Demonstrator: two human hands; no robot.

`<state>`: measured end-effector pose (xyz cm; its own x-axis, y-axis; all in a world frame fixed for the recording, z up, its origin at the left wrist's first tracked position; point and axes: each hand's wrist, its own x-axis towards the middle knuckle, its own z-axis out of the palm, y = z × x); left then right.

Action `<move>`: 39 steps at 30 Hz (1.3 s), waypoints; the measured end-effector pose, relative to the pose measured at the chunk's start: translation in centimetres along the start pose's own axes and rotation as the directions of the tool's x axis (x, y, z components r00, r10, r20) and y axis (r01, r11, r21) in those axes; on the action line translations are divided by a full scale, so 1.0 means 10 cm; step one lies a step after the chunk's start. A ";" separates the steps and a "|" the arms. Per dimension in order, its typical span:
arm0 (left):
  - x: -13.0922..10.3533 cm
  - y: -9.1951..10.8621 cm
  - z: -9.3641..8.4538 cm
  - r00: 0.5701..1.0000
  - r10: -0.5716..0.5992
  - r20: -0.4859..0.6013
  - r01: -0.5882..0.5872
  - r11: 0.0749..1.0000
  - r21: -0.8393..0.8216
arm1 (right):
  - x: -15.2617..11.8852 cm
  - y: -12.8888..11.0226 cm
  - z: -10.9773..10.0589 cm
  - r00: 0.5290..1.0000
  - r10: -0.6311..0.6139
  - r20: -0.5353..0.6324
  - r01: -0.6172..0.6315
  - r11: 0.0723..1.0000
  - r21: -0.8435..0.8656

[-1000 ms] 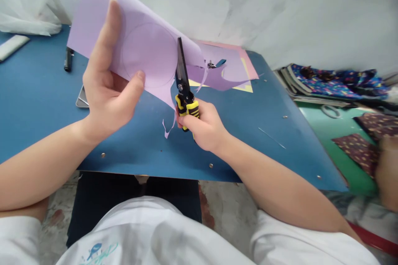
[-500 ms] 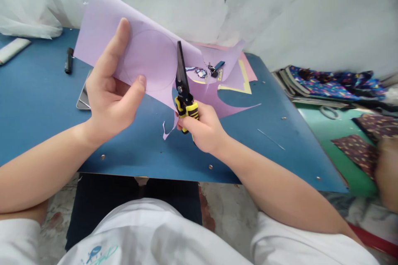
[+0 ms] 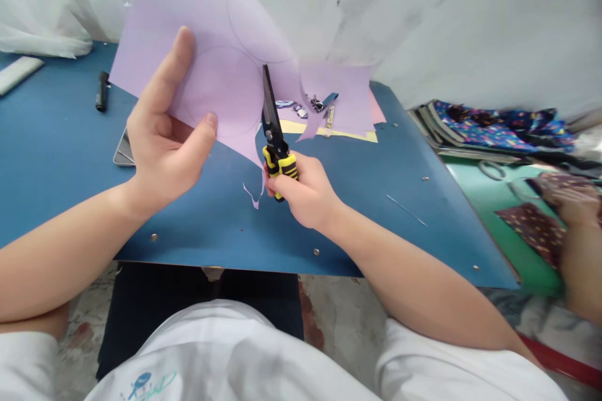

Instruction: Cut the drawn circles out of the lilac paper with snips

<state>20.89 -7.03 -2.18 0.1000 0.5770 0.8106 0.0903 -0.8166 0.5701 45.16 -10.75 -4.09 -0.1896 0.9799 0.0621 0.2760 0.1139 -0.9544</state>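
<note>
My left hand holds a sheet of purple paper up above the table, with thumb and index finger on its front face and the other fingers behind it. Faint circles are drawn on the sheet. In my right hand are scissors with black blades and yellow-and-black handles. Their blades point up and look closed or nearly so, lying at the right edge of the drawn circle, where the paper has been cut. A thin curled paper strip dangles below the sheet by the handles.
On the blue table lie a black marker, a grey device partly behind my left hand, keys, and purple and yellow paper. A thin stick lies at right. Another person's hand touches patterned cloth on a green table.
The purple sheet's upper part has unfolded upward, showing a second drawn circle. Its cut flap behind the scissors has swung up from the table. At right, the other person's hand has come into view.
</note>
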 end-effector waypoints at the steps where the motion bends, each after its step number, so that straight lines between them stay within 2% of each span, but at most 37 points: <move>1: 0.00 0.00 0.00 1.000 0.000 -0.002 0.000 1.000 -0.014 | 0.00 0.00 0.00 1.000 -0.004 0.001 0.004 1.000 -0.004; 8: 0.01 0.00 -0.01 1.000 0.019 0.022 -0.020 1.000 0.022 | -0.01 0.01 -0.01 1.000 0.002 0.005 -0.002 1.000 0.009; 13: 0.02 -0.01 -0.01 0.999 0.023 0.028 -0.022 0.999 -0.024 | -0.02 -0.02 -0.01 1.000 0.003 0.014 -0.004 1.000 0.016; 25: 0.05 -0.03 -0.02 0.999 0.031 0.041 -0.032 0.999 0.039 | 0.00 -0.01 -0.05 0.999 0.032 -0.004 -0.032 0.999 -0.041; 33: 0.09 -0.08 -0.05 0.997 0.059 0.053 -0.058 0.998 -0.004 | 0.01 -0.03 -0.06 0.999 0.034 -0.041 -0.039 0.992 -0.117; 37: 0.11 -0.05 -0.05 0.998 0.065 0.005 -0.065 0.998 -0.007 | -0.01 -0.03 -0.06 1.000 0.007 -0.024 -0.010 0.995 -0.104; 39: 0.09 -0.04 -0.04 0.999 0.034 -0.026 -0.033 0.999 0.026 | -0.01 -0.02 -0.05 1.000 0.000 -0.018 -0.002 0.995 -0.101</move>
<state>20.57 -6.13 -1.62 0.0771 0.5487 0.8325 0.1125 -0.8344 0.5395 45.57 -10.79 -3.76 -0.1730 0.9826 0.0670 0.3701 0.1279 -0.9201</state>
